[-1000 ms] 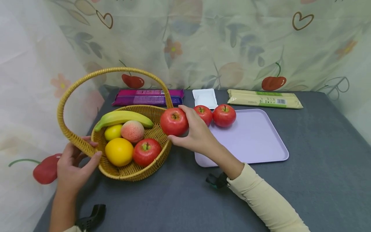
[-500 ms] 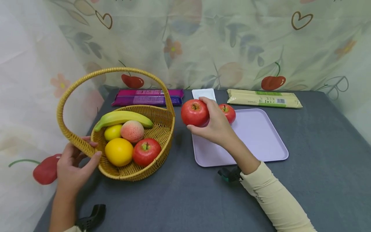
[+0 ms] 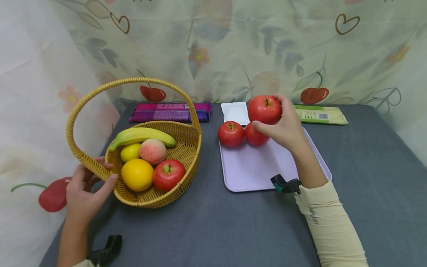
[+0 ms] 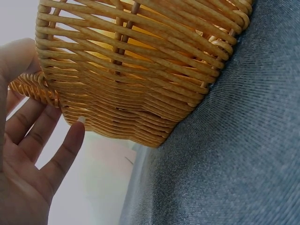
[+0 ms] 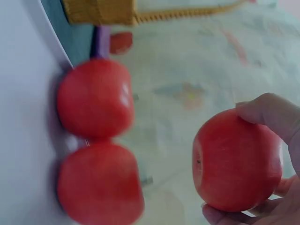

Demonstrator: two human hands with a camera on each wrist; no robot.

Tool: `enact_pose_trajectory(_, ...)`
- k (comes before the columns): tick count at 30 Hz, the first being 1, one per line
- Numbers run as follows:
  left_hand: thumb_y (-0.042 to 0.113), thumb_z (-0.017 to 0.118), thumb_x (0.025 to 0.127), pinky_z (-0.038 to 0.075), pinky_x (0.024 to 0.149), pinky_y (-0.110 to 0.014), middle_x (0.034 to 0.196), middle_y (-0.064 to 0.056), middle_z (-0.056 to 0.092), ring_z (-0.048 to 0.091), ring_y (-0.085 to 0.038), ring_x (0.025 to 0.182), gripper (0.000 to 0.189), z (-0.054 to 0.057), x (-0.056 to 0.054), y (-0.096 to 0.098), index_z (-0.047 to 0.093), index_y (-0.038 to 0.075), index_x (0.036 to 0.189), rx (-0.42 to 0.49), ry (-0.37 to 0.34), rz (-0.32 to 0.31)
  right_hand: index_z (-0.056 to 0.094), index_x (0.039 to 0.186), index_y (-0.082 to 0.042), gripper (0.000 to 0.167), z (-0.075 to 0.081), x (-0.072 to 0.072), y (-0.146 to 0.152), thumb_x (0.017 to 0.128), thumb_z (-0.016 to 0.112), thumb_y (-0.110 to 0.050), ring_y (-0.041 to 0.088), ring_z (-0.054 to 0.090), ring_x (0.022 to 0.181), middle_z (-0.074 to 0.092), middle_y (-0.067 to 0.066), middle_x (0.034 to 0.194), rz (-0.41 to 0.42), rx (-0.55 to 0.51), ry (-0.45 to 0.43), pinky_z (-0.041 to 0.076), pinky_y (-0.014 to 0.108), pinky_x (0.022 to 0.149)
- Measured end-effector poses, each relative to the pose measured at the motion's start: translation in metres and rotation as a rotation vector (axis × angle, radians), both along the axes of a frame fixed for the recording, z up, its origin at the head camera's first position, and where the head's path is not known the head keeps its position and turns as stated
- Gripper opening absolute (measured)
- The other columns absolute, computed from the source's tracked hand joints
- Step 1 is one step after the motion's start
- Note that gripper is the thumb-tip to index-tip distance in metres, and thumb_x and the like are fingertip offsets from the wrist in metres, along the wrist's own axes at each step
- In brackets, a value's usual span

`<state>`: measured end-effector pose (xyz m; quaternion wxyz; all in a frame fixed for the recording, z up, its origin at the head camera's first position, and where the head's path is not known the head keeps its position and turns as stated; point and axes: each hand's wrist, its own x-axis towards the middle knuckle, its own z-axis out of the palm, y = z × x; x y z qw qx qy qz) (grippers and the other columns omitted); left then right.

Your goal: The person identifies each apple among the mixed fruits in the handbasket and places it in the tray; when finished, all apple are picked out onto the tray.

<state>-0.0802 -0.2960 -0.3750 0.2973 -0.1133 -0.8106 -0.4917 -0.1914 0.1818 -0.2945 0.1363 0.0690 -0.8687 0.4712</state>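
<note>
My right hand point(image 3: 287, 124) grips a red apple point(image 3: 265, 109) from its right side, thumb and fingers around it. The apple is up in the air over the far edge of the lilac tray point(image 3: 247, 174). Two more red apples, one left point(image 3: 231, 134) and one right point(image 3: 256, 135), sit side by side at the tray's back left; the right wrist view shows the held apple point(image 5: 236, 161) apart from them. My left hand point(image 3: 85, 191) holds the wicker basket point(image 3: 156, 202) where its handle meets the left rim, with thumb and fingers on either side.
In the basket lie a banana point(image 3: 143, 136), a yellow lemon-like fruit point(image 3: 130, 152), a peach point(image 3: 152, 151), an orange-yellow round fruit point(image 3: 137, 174) and a red apple point(image 3: 169, 175). Behind stand a purple packet point(image 3: 170, 112), a white packet point(image 3: 235, 113) and a cream-green packet point(image 3: 321, 115).
My right hand has carried the apple from above the basket's right rim rightward and up, over the tray's apples. My left hand and the basket have stayed put.
</note>
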Motion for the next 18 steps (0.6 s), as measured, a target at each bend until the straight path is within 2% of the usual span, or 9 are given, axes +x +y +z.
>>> enact_pose_trajectory(6,-0.016,0.074,0.074,0.050,0.088,-0.015,0.111,-0.020,0.062,0.063,-0.016,0.099,0.058,0.000,-0.001,0.000,0.056,-0.009,0.129,0.009,0.030,-0.017,0.028,0.151,-0.006,0.090,-0.001,-0.005,0.031,0.081,0.082,-0.020,0.034,0.039,0.134,0.040,0.015,0.147,-0.111,0.011,-0.082,0.049,0.056,0.098)
enact_pose_trajectory(11,-0.016,0.075,0.075,0.050,0.087,-0.015,0.112,-0.019,0.063,0.063,-0.015,0.100,0.058,-0.001,-0.001,0.000,0.056,-0.009,0.129,0.000,0.006,-0.001,0.022,0.152,-0.001,0.093,-0.011,-0.013,0.050,0.082,0.081,-0.016,0.040,0.034,0.137,0.035,0.021,0.149,-0.154,0.014,-0.163,0.046,0.059,0.099)
enact_pose_trajectory(14,-0.015,0.075,0.075,0.050,0.087,-0.015,0.112,-0.019,0.063,0.063,-0.015,0.100,0.059,0.000,0.000,0.000,0.055,-0.008,0.130,-0.002,-0.020,0.013,0.021,0.151,0.002,0.092,-0.024,-0.020,0.060,0.082,0.080,-0.015,0.043,0.035,0.135,0.035,0.024,0.147,-0.166,0.025,-0.211,0.045,0.060,0.100)
enact_pose_trajectory(18,-0.015,0.075,0.075,0.050,0.088,-0.015,0.113,-0.016,0.063,0.063,-0.015,0.100,0.059,0.000,0.000,0.000,0.055,-0.008,0.131,0.002,-0.034,0.015,0.019,0.148,0.004,0.094,-0.052,-0.032,0.072,0.082,0.080,-0.022,0.046,0.039,0.130,0.037,0.030,0.141,-0.156,0.085,-0.318,0.042,0.060,0.103)
